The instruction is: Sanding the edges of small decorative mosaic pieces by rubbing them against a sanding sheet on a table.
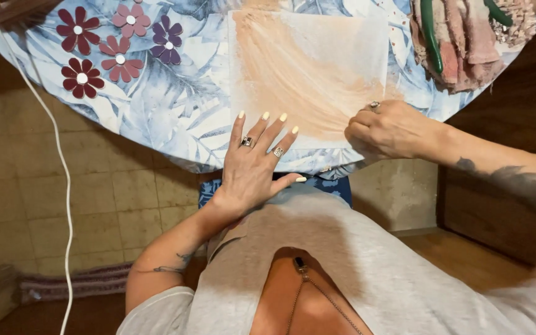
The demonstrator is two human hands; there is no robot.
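The white square sheet (pixel 317 68) lay flat on your leaf-print tablecloth (pixel 175 105), smeared across with a broad peach-coloured sweep that ran from its upper left toward its lower right corner. Your left hand (pixel 252 167) rested open, fingers spread, its fingertips on the sheet's lower left edge. Your right hand (pixel 389 130) was curled shut at the lower right corner; what it gripped, you couldn't tell. Dark red and purple flower cutouts (pixel 116 43) sat well to the left, and a heap of pinkish fabric with green-handled pliers (pixel 432 37) lay beyond the right hand.
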